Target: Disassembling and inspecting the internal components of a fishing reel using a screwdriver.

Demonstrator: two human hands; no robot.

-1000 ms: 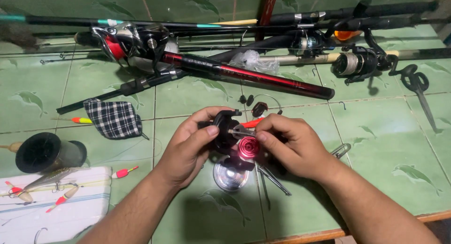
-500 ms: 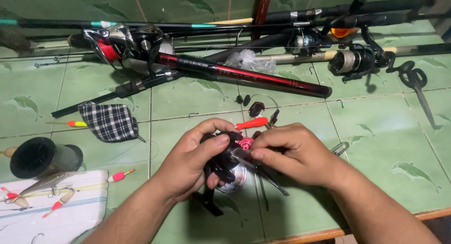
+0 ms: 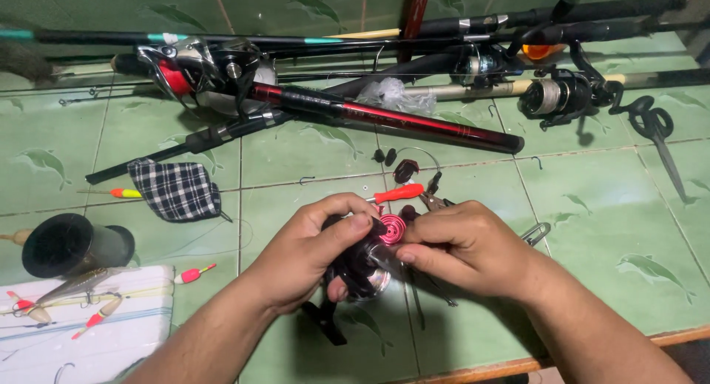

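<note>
Both hands hold a black spinning fishing reel with a red-pink spool top above the green tiled floor. My left hand wraps the reel body from the left, thumb on top. From the right, my right hand pinches the reel near the spool with thumb and fingers. The reel's black foot sticks down below my left hand. A red-handled tool lies just beyond the hands.
Several fishing rods with reels lie across the far floor. A checked cloth, a black cup, a white foam board with lures, small floats and scissors lie around. A wooden edge runs near me.
The reel has been turned in my hands: the red spool top now faces up between my thumbs, and the round clear piece seen under the reel earlier is hidden.
</note>
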